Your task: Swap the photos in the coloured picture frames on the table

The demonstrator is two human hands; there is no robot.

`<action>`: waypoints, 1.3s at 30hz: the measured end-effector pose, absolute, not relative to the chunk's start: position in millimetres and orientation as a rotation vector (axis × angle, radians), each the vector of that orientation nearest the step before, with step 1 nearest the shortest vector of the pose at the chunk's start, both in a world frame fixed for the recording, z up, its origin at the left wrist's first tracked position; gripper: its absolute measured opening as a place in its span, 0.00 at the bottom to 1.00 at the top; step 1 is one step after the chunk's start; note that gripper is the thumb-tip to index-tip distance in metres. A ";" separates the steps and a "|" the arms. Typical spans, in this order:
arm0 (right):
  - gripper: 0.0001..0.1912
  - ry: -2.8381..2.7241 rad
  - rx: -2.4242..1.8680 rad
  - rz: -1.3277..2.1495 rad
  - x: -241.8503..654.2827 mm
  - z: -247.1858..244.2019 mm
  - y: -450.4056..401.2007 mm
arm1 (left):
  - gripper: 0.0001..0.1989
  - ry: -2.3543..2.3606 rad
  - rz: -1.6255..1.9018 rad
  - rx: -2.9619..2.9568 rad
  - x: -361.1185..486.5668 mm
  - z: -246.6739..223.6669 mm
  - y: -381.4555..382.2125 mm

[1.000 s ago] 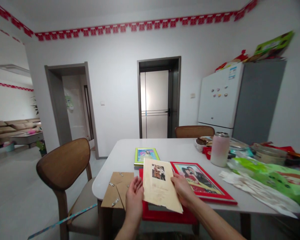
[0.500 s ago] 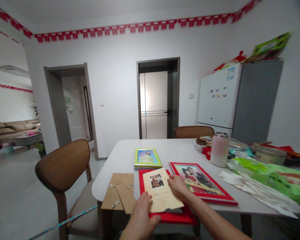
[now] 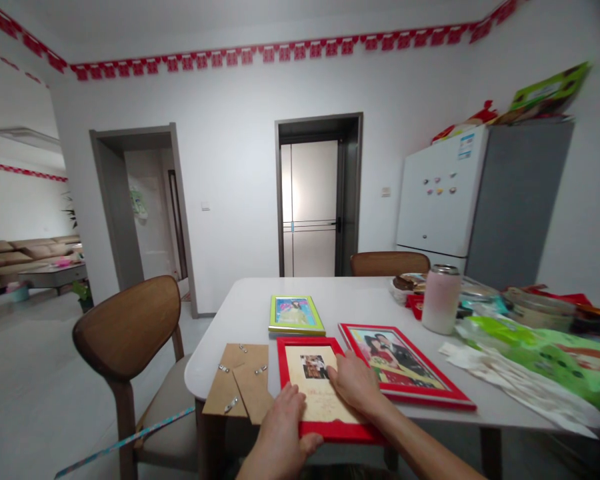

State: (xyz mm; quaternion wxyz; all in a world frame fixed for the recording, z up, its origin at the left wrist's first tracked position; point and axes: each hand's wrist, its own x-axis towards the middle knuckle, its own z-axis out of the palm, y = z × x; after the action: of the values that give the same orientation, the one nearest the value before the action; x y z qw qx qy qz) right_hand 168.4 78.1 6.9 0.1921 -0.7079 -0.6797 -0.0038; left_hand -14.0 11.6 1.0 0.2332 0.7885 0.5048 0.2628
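In front of me a red photo frame point(image 3: 340, 431) lies at the table's near edge. A cream card point(image 3: 325, 403) with a small picture and fine writing sits flat inside its border. My left hand point(image 3: 285, 427) holds the frame's lower left corner, thumb at the near border and fingers over the left side. My right hand point(image 3: 356, 385) lies on the card's right part with its fingers flat, covering part of the frame's right border. A second red frame point(image 3: 430, 397) with a photo of two people is just right of my right hand.
Brown backing boards point(image 3: 240, 380) with metal clips lie at left. A green-framed picture point(image 3: 296, 315) lies farther back. To the right stand a pink tumbler point(image 3: 441, 300), white gloves point(image 3: 510, 380) and a green bag point(image 3: 555, 363). A wooden chair point(image 3: 130, 320) stands left of the table.
The cream card, tilted over the frame before, now lies straight inside the red border. My right hand has let go of its edge and moved onto its surface. My left hand stays put.
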 end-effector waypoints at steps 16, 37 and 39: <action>0.24 -2.264 -1.441 0.181 28.4 16.3 41.8 | 0.30 2.115 0.561 2.187 -128.5 -26.6 46.8; 0.20 -2.045 -1.471 0.184 191.1 -0.3 25.0 | 0.18 1.433 0.856 2.177 8.5 2.5 20.9; 0.20 -2.047 -1.471 0.143 187.2 -2.6 26.4 | 0.15 1.452 0.837 2.243 6.0 0.4 22.1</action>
State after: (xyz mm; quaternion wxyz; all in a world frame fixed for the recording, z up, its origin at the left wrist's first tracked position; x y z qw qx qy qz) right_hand 187.2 26.4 -2.6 0.3035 -0.5550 -0.7726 0.0539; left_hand 6.0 22.1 0.4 0.1699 0.7894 0.5110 0.2947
